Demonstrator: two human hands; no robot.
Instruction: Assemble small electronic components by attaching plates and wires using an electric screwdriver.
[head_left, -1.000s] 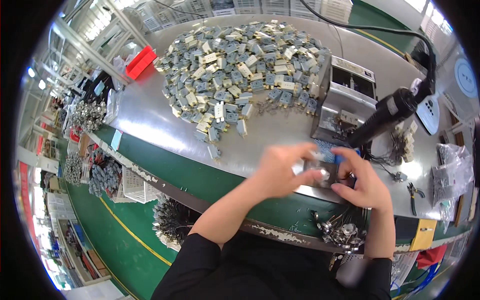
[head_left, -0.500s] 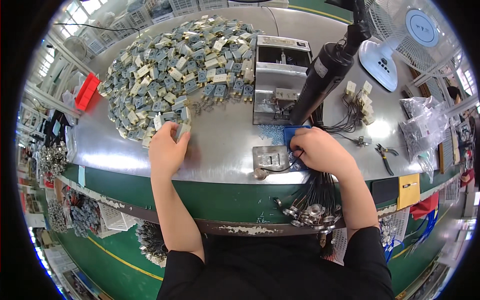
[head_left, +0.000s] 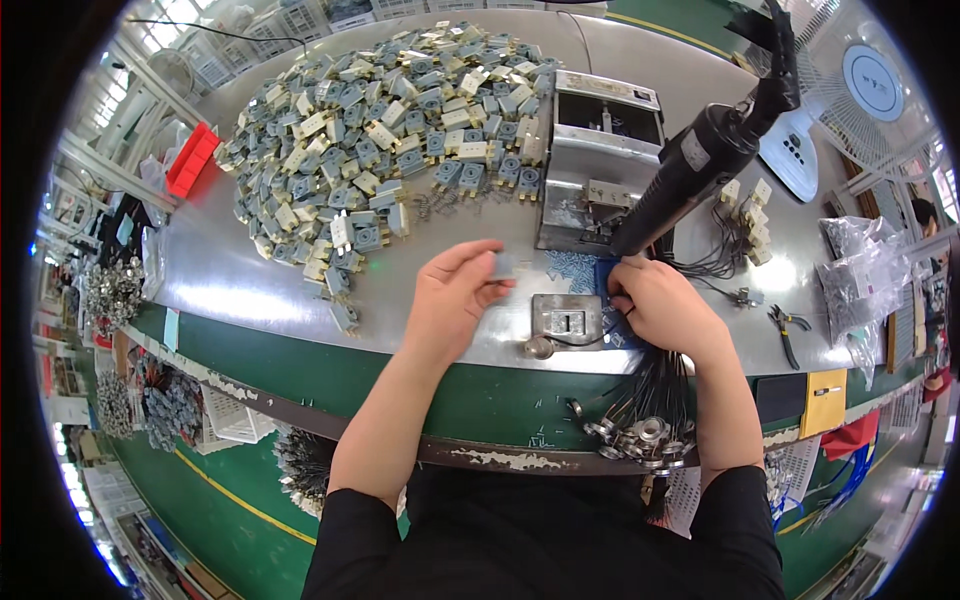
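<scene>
My left hand (head_left: 452, 305) is above the table, its thumb and fingers pinching a small grey block-shaped electrical part (head_left: 504, 265). A large heap of similar grey-and-cream parts (head_left: 400, 130) lies to its far left. My right hand (head_left: 672, 308) is closed at a blue tray (head_left: 604, 275), fingertips around a thin black wire (head_left: 600, 340). The wire leads left to a round metal disc (head_left: 540, 347) beside a flat metal fixture block (head_left: 567, 320) with a slot. Small pale-blue pieces (head_left: 570, 270) are scattered between the fixture and a metal machine (head_left: 598, 160).
A black cylindrical tool (head_left: 690, 165) on an arm leans over the machine. To the right are wired cream parts (head_left: 757, 235), pliers (head_left: 788, 333), plastic bags (head_left: 865, 265) and a fan (head_left: 870, 85). Wires with metal discs (head_left: 648, 432) hang off the front edge. A red bin (head_left: 192, 160) stands left.
My left hand has moved right from the heap's near edge toward the fixture, carrying a grey part. My right hand stays at the blue tray. The whole view has shifted slightly.
</scene>
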